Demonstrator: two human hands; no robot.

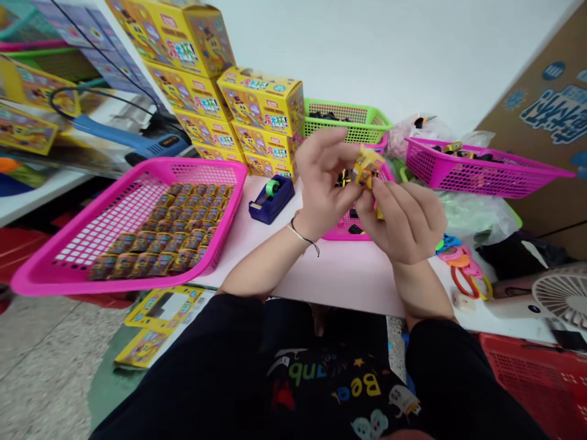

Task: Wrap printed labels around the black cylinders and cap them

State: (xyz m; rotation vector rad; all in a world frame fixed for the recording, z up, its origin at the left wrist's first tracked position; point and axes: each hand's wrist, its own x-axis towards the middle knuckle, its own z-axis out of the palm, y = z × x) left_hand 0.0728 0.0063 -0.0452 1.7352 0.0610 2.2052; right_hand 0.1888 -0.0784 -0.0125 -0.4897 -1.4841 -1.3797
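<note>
While in both hands [323,183] [403,223], yellow carton [368,168]

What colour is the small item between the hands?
The item is yellow, in the head view.

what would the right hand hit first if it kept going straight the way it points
The small yellow packet, which the right hand already touches at its fingertips. Just past that, the left hand looks next, though depth is hard to judge here.

Head-worn view, facing forward and down
</note>
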